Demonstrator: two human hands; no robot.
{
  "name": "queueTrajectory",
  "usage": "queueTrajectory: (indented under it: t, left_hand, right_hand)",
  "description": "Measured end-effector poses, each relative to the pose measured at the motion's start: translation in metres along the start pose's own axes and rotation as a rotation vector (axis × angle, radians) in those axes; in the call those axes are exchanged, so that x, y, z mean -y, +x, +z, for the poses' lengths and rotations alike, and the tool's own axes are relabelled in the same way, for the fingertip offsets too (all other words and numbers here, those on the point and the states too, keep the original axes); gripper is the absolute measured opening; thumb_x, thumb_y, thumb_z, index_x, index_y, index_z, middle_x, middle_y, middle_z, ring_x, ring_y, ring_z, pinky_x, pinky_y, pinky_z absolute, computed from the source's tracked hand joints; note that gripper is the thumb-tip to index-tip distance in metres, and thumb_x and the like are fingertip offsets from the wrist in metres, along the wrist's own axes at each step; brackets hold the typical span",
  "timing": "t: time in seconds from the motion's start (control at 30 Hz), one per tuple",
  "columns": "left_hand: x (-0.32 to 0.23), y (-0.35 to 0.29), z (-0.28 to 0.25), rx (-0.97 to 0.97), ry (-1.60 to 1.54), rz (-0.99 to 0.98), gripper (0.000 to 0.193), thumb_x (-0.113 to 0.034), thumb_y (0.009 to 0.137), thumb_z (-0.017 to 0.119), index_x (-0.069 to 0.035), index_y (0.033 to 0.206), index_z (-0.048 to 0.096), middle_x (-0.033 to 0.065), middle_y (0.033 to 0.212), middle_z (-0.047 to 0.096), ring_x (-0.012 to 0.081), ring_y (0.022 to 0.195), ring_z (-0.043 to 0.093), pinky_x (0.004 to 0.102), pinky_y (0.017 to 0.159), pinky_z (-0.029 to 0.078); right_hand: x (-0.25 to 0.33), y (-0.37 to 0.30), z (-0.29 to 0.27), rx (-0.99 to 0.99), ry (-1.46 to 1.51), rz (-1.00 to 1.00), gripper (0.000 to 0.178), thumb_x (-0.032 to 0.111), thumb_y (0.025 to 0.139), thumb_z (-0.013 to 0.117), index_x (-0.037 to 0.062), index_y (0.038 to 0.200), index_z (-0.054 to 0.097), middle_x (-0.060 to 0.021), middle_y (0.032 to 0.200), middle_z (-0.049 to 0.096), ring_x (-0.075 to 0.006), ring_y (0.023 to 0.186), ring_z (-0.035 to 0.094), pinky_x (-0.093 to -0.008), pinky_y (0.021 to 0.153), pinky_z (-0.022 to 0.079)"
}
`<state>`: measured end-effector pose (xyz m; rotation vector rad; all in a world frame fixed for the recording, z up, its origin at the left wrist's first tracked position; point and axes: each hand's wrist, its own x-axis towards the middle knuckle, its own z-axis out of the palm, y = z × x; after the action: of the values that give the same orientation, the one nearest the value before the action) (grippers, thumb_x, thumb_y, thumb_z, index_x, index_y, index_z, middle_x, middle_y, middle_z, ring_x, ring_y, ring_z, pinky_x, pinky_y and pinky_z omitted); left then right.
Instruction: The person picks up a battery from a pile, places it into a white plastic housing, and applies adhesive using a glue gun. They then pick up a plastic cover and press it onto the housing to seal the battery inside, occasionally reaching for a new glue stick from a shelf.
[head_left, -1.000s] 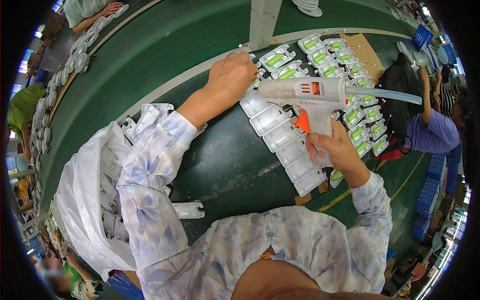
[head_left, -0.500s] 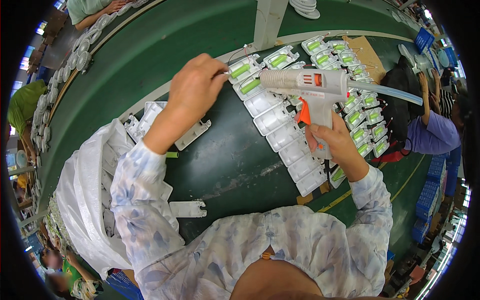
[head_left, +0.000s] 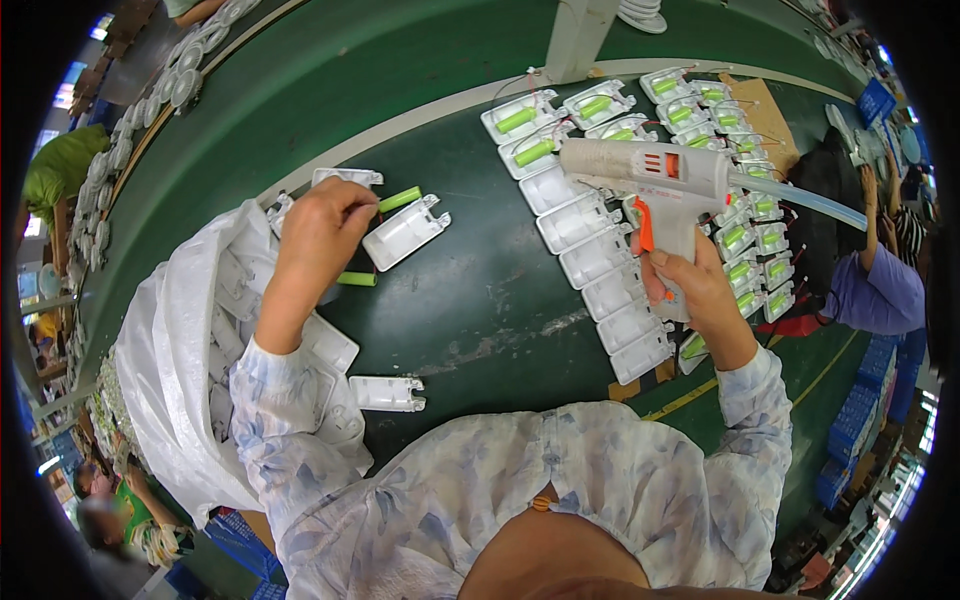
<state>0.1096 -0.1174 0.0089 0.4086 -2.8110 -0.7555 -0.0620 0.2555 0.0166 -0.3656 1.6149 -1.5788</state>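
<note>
My right hand [head_left: 695,290] is wrapped round the handle of a white hot glue gun [head_left: 650,170] with an orange trigger. A long translucent glue stick [head_left: 800,197] sticks out of its back, and its nozzle end points left. On the left, my left hand [head_left: 325,225] is closed, its fingertips beside a green cylindrical battery [head_left: 400,199]; whatever they pinch is hidden. A second green battery [head_left: 357,279] lies below that hand. Close by rests a loose white plastic housing [head_left: 407,233]. Beneath the glue gun runs a column of white housings [head_left: 580,222], the farthest ones holding green batteries [head_left: 516,121].
A white sack [head_left: 170,370] full of housings stands at the left. Another housing [head_left: 387,393] lies near me. Several battery-filled housings with wires [head_left: 735,237] cover the right side. Beyond the table's rim is a green belt [head_left: 400,70]. A co-worker in purple [head_left: 875,290] sits at right.
My left hand has moved from the far battery-filled housings back leftward to the loose batteries near the sack. The glue gun stays in my right hand above the housings.
</note>
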Motion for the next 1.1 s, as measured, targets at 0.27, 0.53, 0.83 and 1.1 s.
queueTrajectory:
  t: [0.27,0.53,0.83,1.1]
  left_hand:
    - [-0.01,0.016,0.033,0.073,0.415,0.184,0.018,-0.01,0.077,0.072,-0.006,0.094,0.073,0.0111,0.087,0.063,0.0308,0.083,0.065,0.0404,0.07,0.052]
    - [-0.027,0.01,-0.002,-0.073,0.034,0.028,0.015,-0.003,0.076,0.068,-0.001,0.089,0.061,0.0155,0.087,0.06,0.0327,0.074,0.064,0.0406,0.065,0.051]
    - [-0.064,-0.02,-0.027,-0.035,-0.31,-0.004,0.016,0.006,0.074,0.06,0.0,0.088,0.054,0.0084,0.081,0.056,0.0151,0.069,0.055,0.0278,0.064,0.047]
    - [-0.065,-0.035,0.039,0.252,-0.514,0.054,0.017,0.004,0.074,0.069,0.0,0.083,0.055,0.0102,0.078,0.059,0.0229,0.068,0.06,0.0336,0.062,0.048]
  right_hand:
    - [0.015,-0.017,0.005,-0.056,-0.001,-0.069,0.051,0.016,0.084,0.056,-0.0074,0.129,0.051,-0.0154,0.109,0.066,-0.013,0.058,0.054,-0.0265,0.053,0.045]
    - [0.009,-0.04,-0.001,0.003,-0.043,0.003,0.041,0.016,0.087,0.058,-0.0022,0.123,0.054,-0.0037,0.071,0.059,-0.0113,0.057,0.054,-0.0262,0.054,0.042]
    - [0.005,-0.037,0.002,-0.002,-0.149,0.079,0.038,0.027,0.087,0.061,0.0001,0.113,0.058,-0.0037,0.068,0.057,-0.0099,0.054,0.051,-0.0238,0.053,0.038]
    - [0.004,-0.037,-0.005,0.015,-0.111,0.047,0.025,0.016,0.09,0.058,0.0003,0.109,0.056,-0.0038,0.07,0.057,-0.0116,0.057,0.053,-0.0263,0.054,0.04]
